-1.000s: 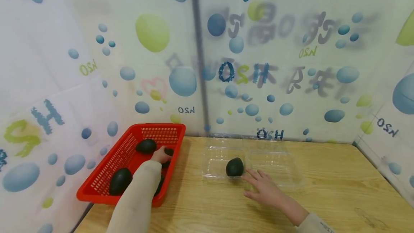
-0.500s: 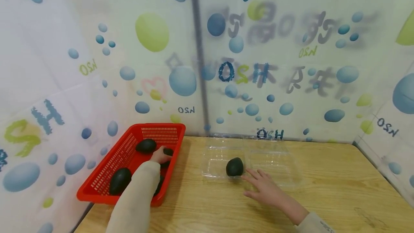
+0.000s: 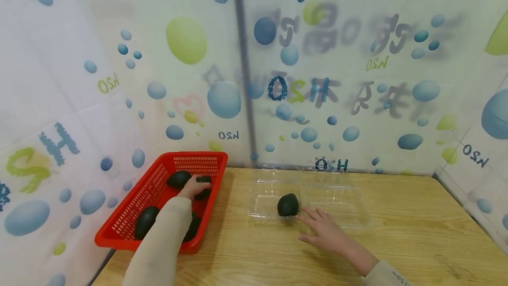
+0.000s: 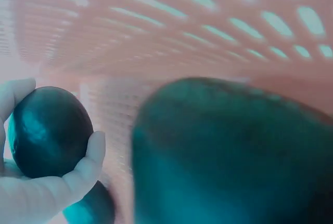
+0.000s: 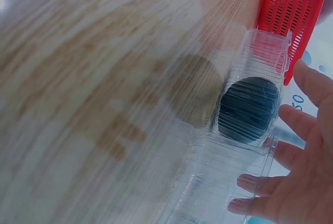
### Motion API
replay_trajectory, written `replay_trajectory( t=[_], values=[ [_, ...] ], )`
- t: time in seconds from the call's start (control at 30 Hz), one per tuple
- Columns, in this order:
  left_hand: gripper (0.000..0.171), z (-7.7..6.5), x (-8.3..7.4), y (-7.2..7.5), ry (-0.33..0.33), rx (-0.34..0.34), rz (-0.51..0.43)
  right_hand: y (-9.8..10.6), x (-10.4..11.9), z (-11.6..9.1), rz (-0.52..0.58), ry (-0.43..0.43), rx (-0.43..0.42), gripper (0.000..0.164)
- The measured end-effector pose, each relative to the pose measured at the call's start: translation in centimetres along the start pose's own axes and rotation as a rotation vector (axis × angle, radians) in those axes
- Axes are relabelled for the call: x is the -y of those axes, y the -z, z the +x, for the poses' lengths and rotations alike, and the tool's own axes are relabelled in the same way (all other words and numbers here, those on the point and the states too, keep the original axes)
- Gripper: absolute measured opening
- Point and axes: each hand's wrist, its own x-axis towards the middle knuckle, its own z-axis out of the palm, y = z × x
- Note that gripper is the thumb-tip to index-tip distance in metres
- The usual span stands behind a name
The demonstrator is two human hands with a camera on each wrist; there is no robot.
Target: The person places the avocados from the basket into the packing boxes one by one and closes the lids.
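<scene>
On my head feed, the left hand [image 3: 192, 186] reaches into the red basket [image 3: 119, 244], its fingers curled round a dark oval fruit [image 3: 204, 193] near the basket's right wall. Just left of that grip lies a second fruit [image 3: 178, 179]; nearer me than the grip, I see a third fruit [image 3: 146, 223] at the left and a fourth fruit [image 3: 193, 227] beside the pale sleeve [image 3: 155, 242]. The right hand [image 3: 323, 231] holds nothing, its fingers spread low above the wooden table [image 3: 238, 255]. Just beyond its fingertips and to their left, a lone fruit [image 3: 288, 205] sits in the left section of the clear plastic container [image 3: 333, 202].

My left wrist feed shows fingers and thumb on opposite sides of the held fruit. Just below the grip, part of a smaller-looking fruit [image 4: 96, 206] shows, and a large blurred fruit [image 4: 234, 156] fills the lower right, closer to the lens.

On my right wrist feed, the spread fingers overlap the container's edge, just beside the lone fruit; whether they touch the plastic, I cannot tell. The basket stands past the container.
</scene>
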Motion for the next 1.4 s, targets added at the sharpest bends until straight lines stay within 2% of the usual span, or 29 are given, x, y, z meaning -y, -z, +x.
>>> replay_trajectory(
  t=[0.13, 0.3, 0.57, 0.83, 1.07, 1.27, 1.4],
  values=[
    [0.067, -0.6, -1.2, 0.4, 0.000, 0.026, -0.099, 0.0, 0.0, 0.0, 0.001, -0.003, 0.002, 0.052],
    [0.069, -1.8, -2.8, 1.2, -0.025, 0.043, -0.168, 0.0, 0.0, -0.1, 0.003, -0.002, 0.002, 0.053],
    [0.066, -3.5, -5.2, 2.3, -0.071, 0.046, -0.207, 0.0, 0.0, -0.2, 0.001, 0.004, -0.006, 0.052],
    [0.066, -5.0, -7.3, 2.5, -0.142, 0.083, -0.251, -0.1, -0.3, -0.2, -0.005, 0.006, -0.006, 0.053],
    [0.065, -6.3, -9.1, 2.0, -0.210, 0.123, -0.275, 0.0, -0.1, -0.2, -0.004, 0.024, -0.003, 0.053],
    [0.068, -6.9, -10.4, 0.7, -0.219, 0.144, -0.280, 0.2, 0.2, -0.4, -0.009, 0.024, 0.008, 0.054],
    [0.067, -7.0, -11.0, -0.5, -0.228, 0.139, -0.249, 0.2, 0.2, -0.4, -0.010, 0.020, 0.010, 0.054]
  ],
)
